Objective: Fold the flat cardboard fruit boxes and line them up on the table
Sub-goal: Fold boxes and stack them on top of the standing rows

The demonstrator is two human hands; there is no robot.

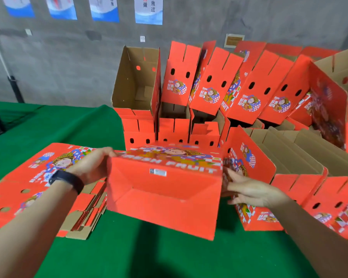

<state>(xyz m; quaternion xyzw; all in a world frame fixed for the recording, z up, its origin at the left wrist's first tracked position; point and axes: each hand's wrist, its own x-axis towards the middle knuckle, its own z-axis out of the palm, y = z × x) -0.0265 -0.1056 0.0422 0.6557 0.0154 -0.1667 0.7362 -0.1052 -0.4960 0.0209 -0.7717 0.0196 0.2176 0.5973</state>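
Grey concrete wall (68, 57) with a row of posters (149, 11) along its top, and a green-covered table (68, 121) in front of it.

Item: stack of flat boxes (38, 177), red and printed, lying on the table at the person's left.

Item: folded boxes (209, 87), many, at the back and right. The lower ones stand in a row. The upper ones lean on one another at a slant, several with brown insides showing.

Item: held box (165, 197), raised above the table's middle, just in front of the row. It is tipped so that its closed red bottom faces the person. The bottom flaps look tucked together. A small pale tab near their upper edge is too small to identify.

Item: left hand (92, 165), with a dark wristband (67, 180), fingers curled over the box's upper left corner, gripping it.

Item: right hand (247, 189), fingers straight and spread, pressed flat against the box's right side without wrapping it.

Hazards, as judged:
- Only one hand truly grips. If the flat right hand eases off, the box could swing or drop.
- Squeezing the sides inward could pop the bottom flaps loose, so the box sets down unsquared.
- The leaning upper boxes look precarious. Pushing the held box hard against the row could bring them down and spoil the line.
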